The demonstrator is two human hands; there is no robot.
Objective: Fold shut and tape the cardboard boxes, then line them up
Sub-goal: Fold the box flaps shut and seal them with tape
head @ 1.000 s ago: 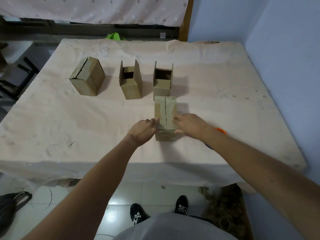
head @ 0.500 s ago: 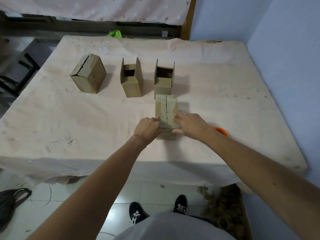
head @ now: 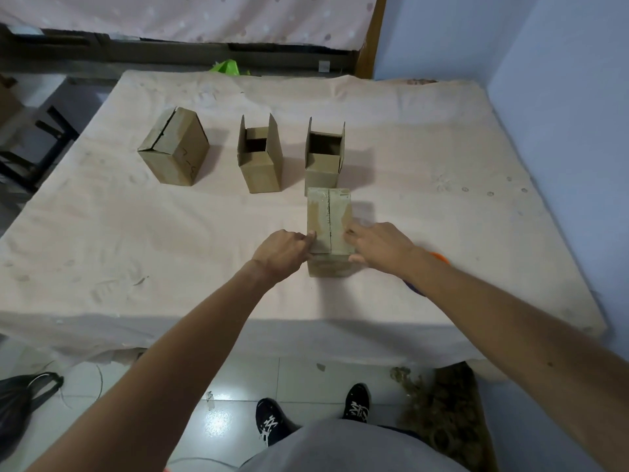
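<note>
Nearest box (head: 328,219), at near edge of table (head: 170,250): flaps pressed closed by right hand (head: 381,247) lying flat and left hand (head: 280,255), now back from seam to flap edge, fingers curled, grip unclear. Seems ready for tape.

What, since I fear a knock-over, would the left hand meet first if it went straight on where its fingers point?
The closed box nearest the person: the left hand holds its left top edge, fingers pointing right across it. Beyond it sits the right hand.
</note>
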